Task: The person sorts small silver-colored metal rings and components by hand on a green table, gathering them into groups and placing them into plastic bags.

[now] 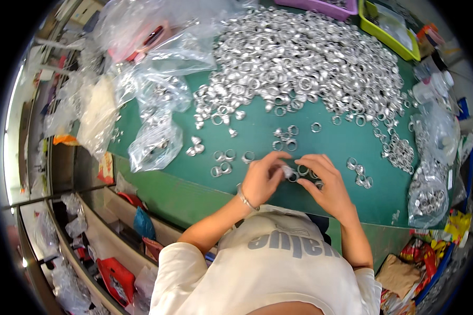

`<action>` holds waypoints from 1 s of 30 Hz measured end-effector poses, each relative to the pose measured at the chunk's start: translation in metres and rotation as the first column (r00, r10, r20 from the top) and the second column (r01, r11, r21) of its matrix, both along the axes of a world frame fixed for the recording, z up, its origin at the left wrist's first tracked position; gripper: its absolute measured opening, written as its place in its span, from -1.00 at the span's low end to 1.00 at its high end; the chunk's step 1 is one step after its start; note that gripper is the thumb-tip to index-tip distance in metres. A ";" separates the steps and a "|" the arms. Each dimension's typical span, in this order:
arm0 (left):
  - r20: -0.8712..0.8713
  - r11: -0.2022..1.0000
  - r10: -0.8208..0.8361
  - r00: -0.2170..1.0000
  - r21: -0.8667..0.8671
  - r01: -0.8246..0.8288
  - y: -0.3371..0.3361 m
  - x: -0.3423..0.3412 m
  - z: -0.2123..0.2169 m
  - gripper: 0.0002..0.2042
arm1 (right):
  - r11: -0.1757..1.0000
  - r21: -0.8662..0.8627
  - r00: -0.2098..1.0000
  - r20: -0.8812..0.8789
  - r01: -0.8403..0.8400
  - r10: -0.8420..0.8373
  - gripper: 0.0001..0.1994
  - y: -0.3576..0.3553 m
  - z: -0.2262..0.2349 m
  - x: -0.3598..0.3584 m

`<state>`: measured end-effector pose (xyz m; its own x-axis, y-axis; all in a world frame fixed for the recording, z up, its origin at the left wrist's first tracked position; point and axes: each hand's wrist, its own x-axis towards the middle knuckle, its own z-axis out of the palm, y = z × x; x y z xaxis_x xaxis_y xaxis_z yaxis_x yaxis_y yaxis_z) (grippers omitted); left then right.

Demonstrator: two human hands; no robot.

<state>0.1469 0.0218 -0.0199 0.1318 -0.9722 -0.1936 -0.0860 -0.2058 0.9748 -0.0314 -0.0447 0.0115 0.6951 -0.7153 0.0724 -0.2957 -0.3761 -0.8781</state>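
**Hands together over small metal rings at near edge of green surface**

Left hand (261,178) and right hand (325,181) brought close, fingertips almost meeting just above the near edge of the green surface (257,131). Left fingers pinched on a small silvery piece (287,171); exact shape too small to tell. Right fingertips curled beside a metal ring (303,169) lying between the two hands; touching or gripping it, cannot tell. Thin bracelet (245,200) on left wrist.

Key relation: held piece sits at the gap between the hands, directly ahead of the body, nearer to the left fingertips, with the ring just to its right. No long axis to speak of, the parts being round.

Outward: a few loose rings (223,161) scattered left of the left hand, another small cluster (360,173) right of the right hand, both near. More strays (286,136) just beyond the hands. Farther back, well apart, a large heap of silvery rings (299,58) covering most of the far surface. Clear plastic bags (155,142) with similar parts at left; another filled bag (430,194) at right edge. Green tray (389,31) and purple tray (320,6) at far rim.
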 end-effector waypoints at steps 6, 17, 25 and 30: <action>0.616 0.950 0.305 0.726 -0.147 -0.275 0.034 0.060 -0.002 -0.80 | 0.988 -0.131 0.990 -0.126 -0.085 0.069 -0.70 0.005 -0.018 0.028; 0.736 0.981 0.157 0.659 -0.192 -0.020 0.019 0.067 -0.010 -0.80 | 0.907 -0.379 0.958 -0.276 -0.184 0.079 -0.80 0.008 -0.052 0.099; 0.717 0.906 0.423 0.554 -0.319 -0.278 0.041 0.117 -0.010 -0.85 | 0.920 -0.320 0.946 -0.297 -0.228 0.132 -0.84 0.007 -0.034 0.069; 0.755 0.852 0.523 0.396 -0.467 -0.237 0.040 0.138 -0.030 -0.76 | 0.921 -0.289 0.936 -0.309 -0.262 0.170 -0.81 0.010 -0.035 0.074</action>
<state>0.2848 0.0617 -0.0498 0.4542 -0.7606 0.4638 -0.8502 -0.2146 0.4807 0.0426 -0.0345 -0.0237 0.8552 -0.5151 0.0578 -0.3845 -0.7051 -0.5958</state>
